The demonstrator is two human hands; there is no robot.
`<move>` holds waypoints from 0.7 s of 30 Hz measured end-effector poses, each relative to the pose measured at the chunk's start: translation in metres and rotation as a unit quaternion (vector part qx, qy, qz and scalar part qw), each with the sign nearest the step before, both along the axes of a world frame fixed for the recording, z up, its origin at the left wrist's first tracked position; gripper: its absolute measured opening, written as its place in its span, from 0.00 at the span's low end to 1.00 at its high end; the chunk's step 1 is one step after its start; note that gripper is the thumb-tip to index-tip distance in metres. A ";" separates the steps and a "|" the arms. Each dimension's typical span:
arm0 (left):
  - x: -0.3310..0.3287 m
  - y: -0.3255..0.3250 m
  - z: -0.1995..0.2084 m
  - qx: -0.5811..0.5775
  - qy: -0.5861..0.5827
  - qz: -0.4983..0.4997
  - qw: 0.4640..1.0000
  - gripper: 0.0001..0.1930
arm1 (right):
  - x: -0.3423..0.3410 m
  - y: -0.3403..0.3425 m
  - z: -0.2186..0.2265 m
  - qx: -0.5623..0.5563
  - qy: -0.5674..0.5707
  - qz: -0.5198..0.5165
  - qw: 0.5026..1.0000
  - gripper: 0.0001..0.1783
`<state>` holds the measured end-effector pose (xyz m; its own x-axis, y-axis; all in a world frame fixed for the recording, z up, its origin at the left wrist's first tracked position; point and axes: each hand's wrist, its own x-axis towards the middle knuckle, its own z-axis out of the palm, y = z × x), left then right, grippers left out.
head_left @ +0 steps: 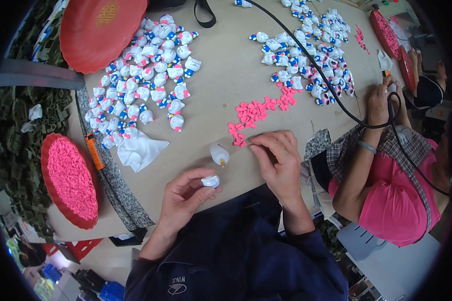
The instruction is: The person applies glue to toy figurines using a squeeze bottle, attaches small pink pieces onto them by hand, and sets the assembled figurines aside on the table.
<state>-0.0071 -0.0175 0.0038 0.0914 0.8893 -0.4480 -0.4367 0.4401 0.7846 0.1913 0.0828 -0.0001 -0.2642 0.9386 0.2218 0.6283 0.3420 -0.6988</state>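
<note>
Beige tabletop (pixel 221 100) is carrying two heaps of white figurines (pixel 145 80), a trail of pink pieces (pixel 256 113), a white cloth (pixel 138 148) and a small glue bottle (pixel 219 154) standing tip-down toward the near edge. Red trays (pixel 70 180) are sitting at the left. Left hand (pixel 183 195) is clamping a white figurine (pixel 211 180), long axis roughly left-right. Right hand (pixel 278 160) is pinching, fingertips together; whether a pink piece is inside, can't tell.

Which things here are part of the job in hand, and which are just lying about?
In use: small white figurine in left hand; right hand at the pink pieces; glue bottle.
Lying about: white cloth, orange cutter, empty red tray, black strap.
</note>
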 end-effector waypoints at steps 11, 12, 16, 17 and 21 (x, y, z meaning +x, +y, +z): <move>0.015 0.003 0.001 -0.006 0.030 0.055 0.998 0.18 | -0.005 -0.014 0.014 -0.145 0.138 0.034 0.979 0.10; 0.015 0.002 0.000 0.007 0.032 0.053 0.998 0.17 | -0.005 -0.017 0.018 -0.118 0.136 0.069 0.981 0.10; 0.020 0.002 -0.003 0.047 0.041 0.055 0.997 0.17 | -0.008 -0.032 0.020 -0.054 0.133 0.121 0.982 0.12; 0.021 0.002 -0.003 0.047 0.042 0.054 0.997 0.17 | -0.011 -0.035 0.019 -0.054 0.133 0.121 0.982 0.12; 0.025 0.002 -0.002 0.069 0.079 0.051 0.993 0.16 | -0.020 -0.042 0.021 -0.010 0.109 0.093 0.990 0.11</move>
